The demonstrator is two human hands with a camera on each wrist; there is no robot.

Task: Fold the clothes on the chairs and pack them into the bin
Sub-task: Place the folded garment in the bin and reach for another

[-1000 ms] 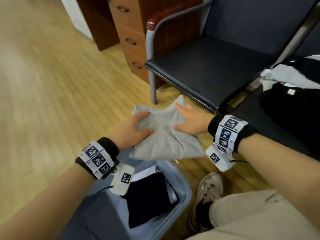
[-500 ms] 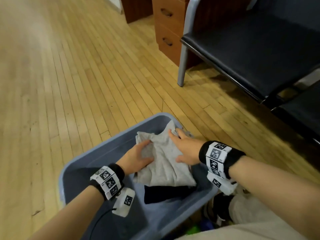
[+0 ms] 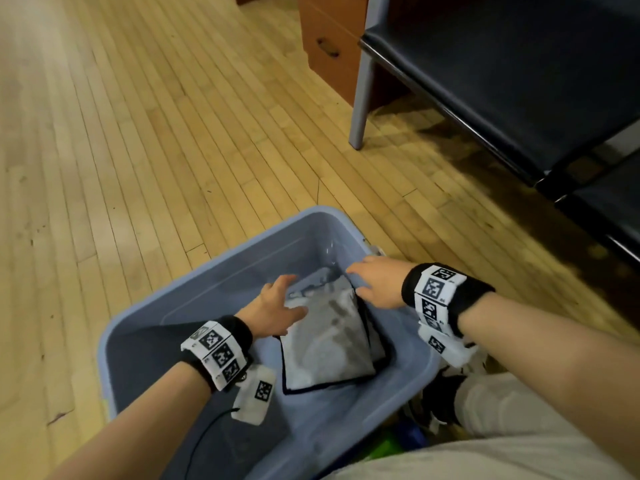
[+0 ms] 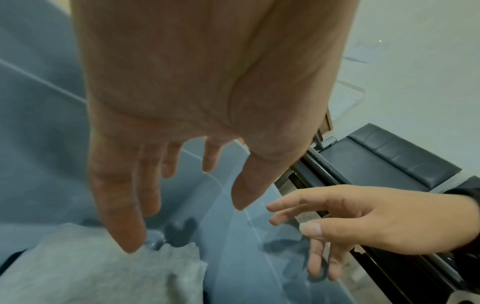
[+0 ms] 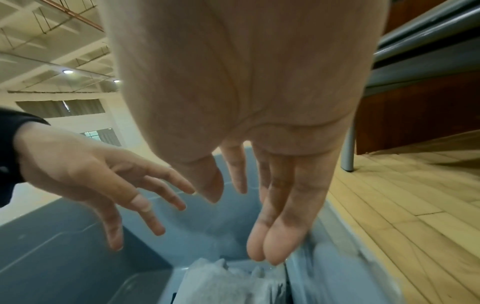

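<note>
A folded grey garment (image 3: 329, 341) lies flat inside the blue-grey plastic bin (image 3: 221, 265), on top of a black folded garment (image 3: 375, 344) whose edges show around it. My left hand (image 3: 277, 308) hovers over the grey garment's left edge, fingers spread and holding nothing. My right hand (image 3: 374, 282) hangs above the bin's right side, fingers straight and empty. The left wrist view shows the left hand (image 4: 182, 185) above the grey garment (image 4: 98, 271), with the right hand (image 4: 324, 228) beside it. The right wrist view shows the right hand (image 5: 246, 216) over the bin (image 5: 78, 257).
The bin stands on a wooden plank floor (image 3: 138, 133). A black padded chair (image 3: 519, 71) with a grey metal leg (image 3: 360, 98) stands at the upper right, beside a wooden drawer cabinet (image 3: 329, 46). My knee in light trousers (image 3: 502, 427) is right of the bin.
Both hands carried the grey garment down into the bin, laid it on the black garment and let go. Their fingers now spread above it.
</note>
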